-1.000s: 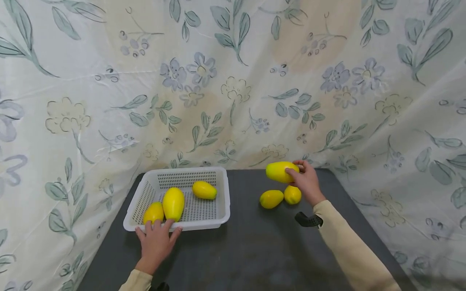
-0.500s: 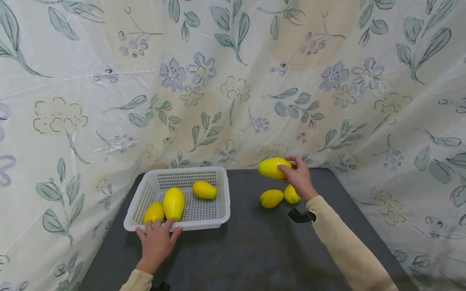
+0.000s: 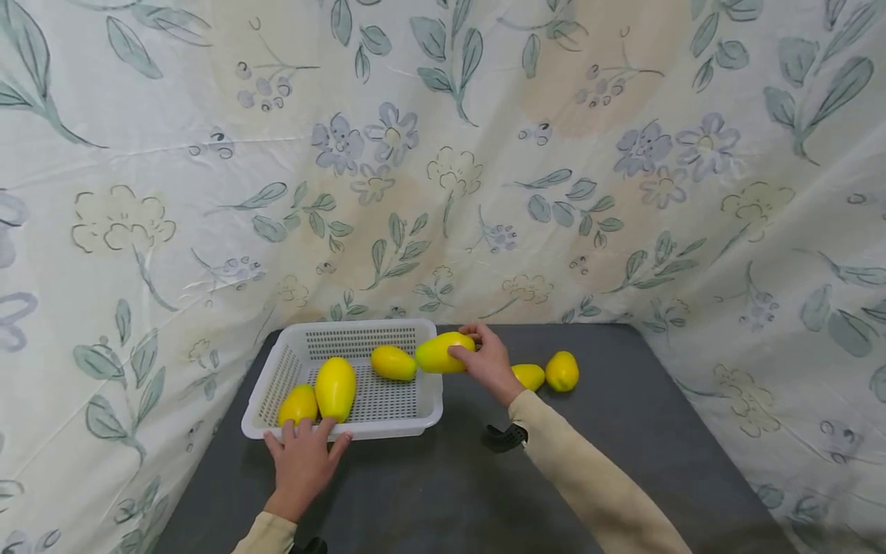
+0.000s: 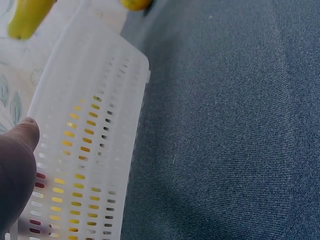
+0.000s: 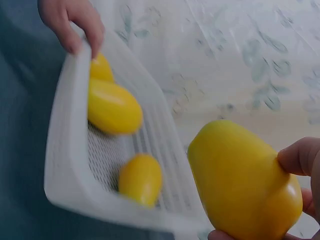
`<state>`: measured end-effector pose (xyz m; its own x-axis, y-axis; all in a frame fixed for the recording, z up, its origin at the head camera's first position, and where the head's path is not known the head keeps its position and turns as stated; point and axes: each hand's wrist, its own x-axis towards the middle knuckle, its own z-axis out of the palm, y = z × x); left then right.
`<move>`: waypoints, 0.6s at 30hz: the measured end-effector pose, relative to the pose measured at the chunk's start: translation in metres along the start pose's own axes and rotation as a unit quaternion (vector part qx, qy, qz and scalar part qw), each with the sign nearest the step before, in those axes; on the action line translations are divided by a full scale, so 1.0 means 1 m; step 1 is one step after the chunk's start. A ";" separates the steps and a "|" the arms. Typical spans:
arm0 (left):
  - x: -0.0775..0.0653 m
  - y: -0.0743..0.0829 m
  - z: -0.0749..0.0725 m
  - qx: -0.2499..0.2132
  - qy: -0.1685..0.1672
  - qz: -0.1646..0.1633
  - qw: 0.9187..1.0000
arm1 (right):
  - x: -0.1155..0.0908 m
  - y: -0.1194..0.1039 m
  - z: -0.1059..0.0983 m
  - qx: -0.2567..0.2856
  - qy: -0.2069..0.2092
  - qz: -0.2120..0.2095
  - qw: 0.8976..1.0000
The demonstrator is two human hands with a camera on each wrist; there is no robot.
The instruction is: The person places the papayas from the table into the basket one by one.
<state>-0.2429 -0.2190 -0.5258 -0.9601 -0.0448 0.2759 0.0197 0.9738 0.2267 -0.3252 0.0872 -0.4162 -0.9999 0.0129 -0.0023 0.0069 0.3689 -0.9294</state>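
My right hand (image 3: 487, 362) holds a large yellow mango (image 3: 443, 353) with a greenish end, thumb on one side and fingers on the other. The mango hangs over the right rim of a white perforated plastic basket (image 3: 374, 431). My left hand (image 3: 301, 465) grips the basket's near rim, its fingers over the edge and its thumb on the outer wall, as the right wrist view shows. Inside lie a long mango (image 3: 335, 389), a smaller one (image 3: 298, 405) partly behind the left fingers, and another mango (image 3: 393, 362) at the right.
Two more yellow fruits lie on the dark table (image 3: 443, 492) right of the basket: one (image 3: 529, 376) partly behind my right wrist, the other (image 3: 562, 372) beside it. A floral cloth (image 3: 443, 192) hangs behind and at both sides of the table.
My right hand has carried the mango leftward from above the two table fruits to the basket's right rim, lowering slightly. My left hand has stayed on the basket.
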 end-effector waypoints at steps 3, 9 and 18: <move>-0.001 0.000 0.000 -0.002 0.008 0.004 1.000 | 0.000 -0.003 0.022 -0.002 -0.018 -0.005 1.000; 0.001 0.003 0.002 -0.005 0.018 0.011 1.000 | -0.003 -0.006 0.049 -0.012 -0.044 -0.021 0.999; 0.003 0.000 0.002 -0.005 0.009 -0.001 1.000 | -0.003 -0.001 0.065 -0.041 -0.048 -0.017 0.998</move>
<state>-0.2464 -0.2189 -0.5268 -0.9553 -0.0512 0.2912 0.0198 0.9716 0.2358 -0.3227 0.0269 -0.4392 -0.9961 -0.0882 -0.0093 -0.0307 0.4420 -0.8965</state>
